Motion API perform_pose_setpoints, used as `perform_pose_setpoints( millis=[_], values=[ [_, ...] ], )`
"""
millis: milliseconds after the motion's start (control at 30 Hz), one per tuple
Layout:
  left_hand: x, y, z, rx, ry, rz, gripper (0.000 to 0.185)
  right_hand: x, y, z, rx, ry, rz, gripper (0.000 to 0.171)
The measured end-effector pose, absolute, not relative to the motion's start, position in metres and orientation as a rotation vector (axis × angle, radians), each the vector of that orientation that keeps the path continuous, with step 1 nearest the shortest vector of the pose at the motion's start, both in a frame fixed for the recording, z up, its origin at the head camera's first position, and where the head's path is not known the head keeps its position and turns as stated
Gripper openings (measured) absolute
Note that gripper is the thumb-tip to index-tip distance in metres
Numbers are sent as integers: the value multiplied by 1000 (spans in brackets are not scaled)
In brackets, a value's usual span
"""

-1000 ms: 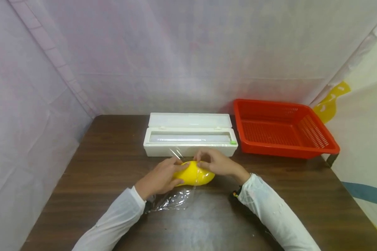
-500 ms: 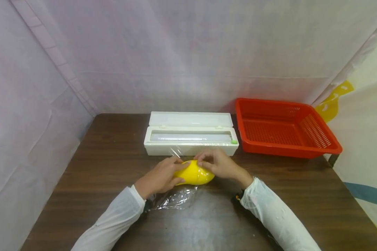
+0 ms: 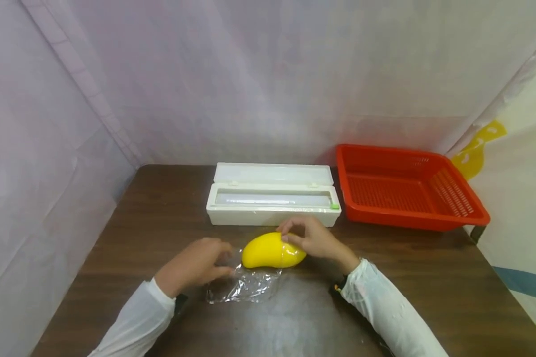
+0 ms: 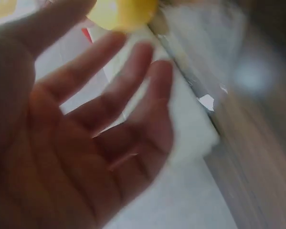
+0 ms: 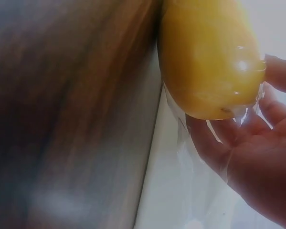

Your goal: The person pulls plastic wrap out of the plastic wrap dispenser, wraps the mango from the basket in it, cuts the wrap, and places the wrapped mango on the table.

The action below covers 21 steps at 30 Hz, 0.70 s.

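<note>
A smooth yellow mango [image 3: 262,251] lies on the table in the head view. Clear cling film [image 3: 250,286] covers its right end and spreads crinkled in front of it. My right hand [image 3: 311,239] holds the mango's right end through the film, fingers behind and thumb on top. In the right wrist view, film clings round the tip of the mango [image 5: 209,62]. My left hand [image 3: 196,263] is off the mango to its left, close to the film's left edge. The left wrist view shows that hand's fingers [image 4: 114,95] loosely bent, with nothing between them.
Behind the mango stands a white cling film box [image 3: 274,217], its lid raised and a roll [image 3: 272,199] inside. A red plastic basket [image 3: 397,220] sits at the back right of the brown wooden table [image 3: 129,238]. White cloth [image 3: 272,89] hangs behind.
My left hand has let go of the mango and moved left, baring its left end. My right hand keeps its hold there. The head view has shifted slightly.
</note>
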State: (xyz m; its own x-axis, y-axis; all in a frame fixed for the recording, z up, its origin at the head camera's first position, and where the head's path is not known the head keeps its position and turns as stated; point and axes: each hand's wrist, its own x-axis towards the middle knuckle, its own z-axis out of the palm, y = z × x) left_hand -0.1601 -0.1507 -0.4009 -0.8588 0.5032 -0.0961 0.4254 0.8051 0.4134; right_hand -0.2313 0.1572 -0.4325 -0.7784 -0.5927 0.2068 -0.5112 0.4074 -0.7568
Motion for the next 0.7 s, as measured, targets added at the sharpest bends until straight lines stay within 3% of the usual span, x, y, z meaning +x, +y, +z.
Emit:
perform_pose_setpoints(
  millis=[267, 567, 700],
  values=[
    [-130, -177, -413, 651, 2694, 597, 51, -232, 157, -431, -1004, 2582, -1297, 7],
    [-129, -170, -425, 898, 2716, 659, 14, -230, 156, -431, -998, 2591, -1303, 5],
    [-129, -166, -426, 987, 2734, 639, 17, -229, 154, -432, -980, 2600, -1297, 4]
  ],
)
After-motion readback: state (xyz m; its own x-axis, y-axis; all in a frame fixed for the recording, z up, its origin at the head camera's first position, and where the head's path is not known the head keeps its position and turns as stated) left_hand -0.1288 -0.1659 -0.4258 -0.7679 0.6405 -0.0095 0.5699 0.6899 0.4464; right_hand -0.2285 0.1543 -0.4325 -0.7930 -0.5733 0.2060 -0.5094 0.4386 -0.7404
